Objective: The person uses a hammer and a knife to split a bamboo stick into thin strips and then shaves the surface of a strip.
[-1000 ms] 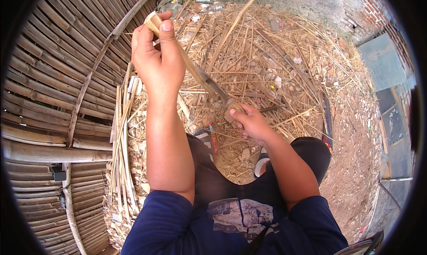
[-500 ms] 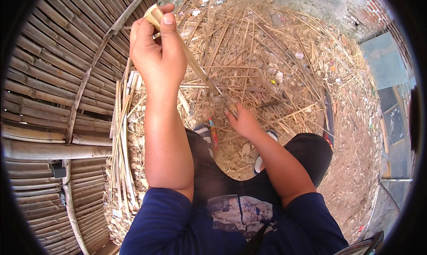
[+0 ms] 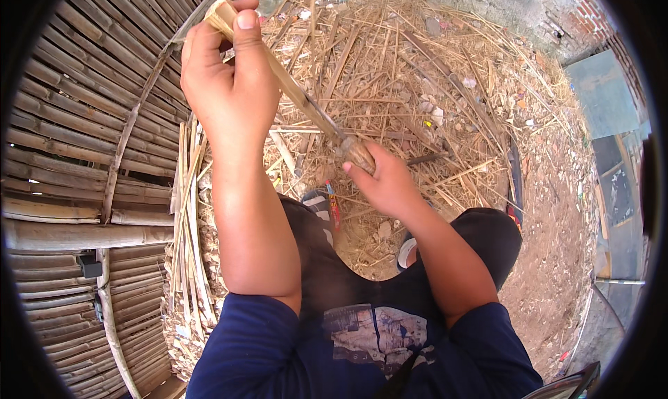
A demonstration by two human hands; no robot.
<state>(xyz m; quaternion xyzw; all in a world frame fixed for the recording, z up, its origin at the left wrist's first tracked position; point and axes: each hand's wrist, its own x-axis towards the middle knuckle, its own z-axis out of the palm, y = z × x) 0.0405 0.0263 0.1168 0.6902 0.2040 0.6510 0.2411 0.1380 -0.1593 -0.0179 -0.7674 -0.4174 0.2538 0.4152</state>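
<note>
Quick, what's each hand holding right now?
Left hand: closed, holding the bamboo piece near one end.
Right hand: closed around the knife handle.

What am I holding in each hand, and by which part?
Your left hand holds a bamboo piece near the end at the top of the view. Your right hand grips what looks like a knife by its handle.
</note>
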